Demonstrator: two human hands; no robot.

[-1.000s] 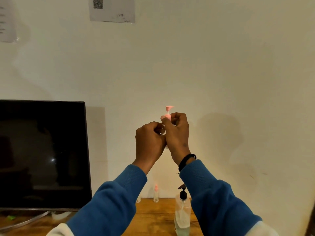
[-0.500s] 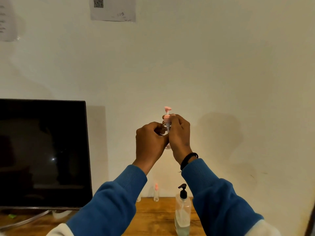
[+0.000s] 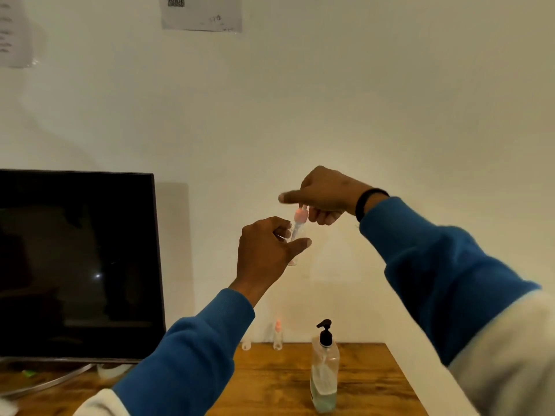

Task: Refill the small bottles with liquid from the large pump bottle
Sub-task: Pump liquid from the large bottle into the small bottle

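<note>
Now right hand (image 3: 326,197) lifts pink pump (image 3: 300,216) from small bottle (image 3: 292,235).

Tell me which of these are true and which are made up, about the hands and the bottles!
1. The left hand holds a small clear bottle. True.
2. The right hand holds the pink pump top. True.
3. The large pump bottle lies on its side. False: it stands upright on the wooden table.
4. Another small bottle stands near the wall. True.
5. The screen shows a cartoon. False: it is dark.
</note>
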